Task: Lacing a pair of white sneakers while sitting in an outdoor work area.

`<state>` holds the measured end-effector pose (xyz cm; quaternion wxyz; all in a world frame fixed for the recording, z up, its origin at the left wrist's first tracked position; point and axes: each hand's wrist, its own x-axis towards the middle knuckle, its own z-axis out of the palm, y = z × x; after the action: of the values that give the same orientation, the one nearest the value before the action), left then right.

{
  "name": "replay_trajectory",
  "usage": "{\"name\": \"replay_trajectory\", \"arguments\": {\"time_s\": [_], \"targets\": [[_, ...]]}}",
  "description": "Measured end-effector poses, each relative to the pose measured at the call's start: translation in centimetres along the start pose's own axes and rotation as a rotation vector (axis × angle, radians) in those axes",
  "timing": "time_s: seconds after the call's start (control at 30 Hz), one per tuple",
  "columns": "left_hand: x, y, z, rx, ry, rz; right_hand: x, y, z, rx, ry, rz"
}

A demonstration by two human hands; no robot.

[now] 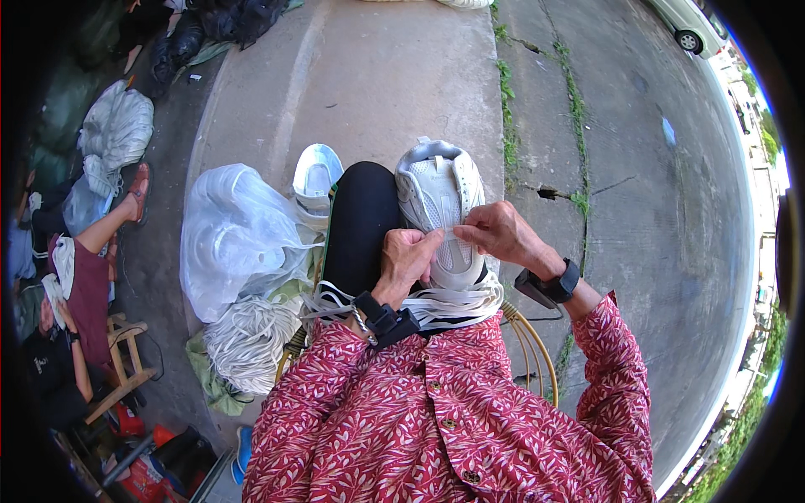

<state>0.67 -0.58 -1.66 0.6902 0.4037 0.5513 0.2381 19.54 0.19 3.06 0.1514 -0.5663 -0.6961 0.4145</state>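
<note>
A white sneaker [439, 182] with mesh panels rests on my right thigh, its toe toward me. No lace shows in its visible eyelets. Over the toe, my left hand [411, 254] and my right hand [498, 232] meet with fingertips pinched. Whatever they hold, if anything, is too small to make out. A bunch of white shoelaces [457, 308] lies across my lap, just below the shoe and beside my left wrist. Another white shoe [317, 172] stands on the ground left of my black-clad left knee [363, 218].
At my left are a clear plastic bag [239, 226] with white shoes inside and a heap of white laces [251, 344]. A seated person [88, 285] holds white material farther left, near a wooden stool [126, 365]. Far right, a vehicle [689, 29] stands on the pavement.
</note>
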Motion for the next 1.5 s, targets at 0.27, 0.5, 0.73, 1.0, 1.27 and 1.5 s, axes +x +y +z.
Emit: {"name": "replay_trajectory", "arguments": {"time_s": [0.27,0.5,0.73,1.0,1.27,1.5], "targets": [[-0.1,0.2,-0.1,-0.008,-0.019,-0.007,-0.8,0.8,-0.3,0.223,-0.045,0.115],[0.0,-0.3,-0.2,-0.035,-0.035,0.015,-0.9,0.3,0.8,0.069,0.100,0.032],[0.1,-0.3,-0.1,-0.034,-0.008,0.014,-0.4,-0.4,1.5,-0.132,0.177,-0.079],[0.3,-0.4,0.0,-0.010,0.014,0.048,-0.3,-1.0,2.1,-0.344,0.151,-0.104],[0.1,-0.2,-0.2,-0.008,-0.001,0.026,-0.5,-0.9,1.8,-0.253,0.165,-0.069],[0.0,-0.1,-0.3,-0.007,-0.039,0.009,-0.7,-0.5,1.1,-0.078,0.145,0.107]]}}
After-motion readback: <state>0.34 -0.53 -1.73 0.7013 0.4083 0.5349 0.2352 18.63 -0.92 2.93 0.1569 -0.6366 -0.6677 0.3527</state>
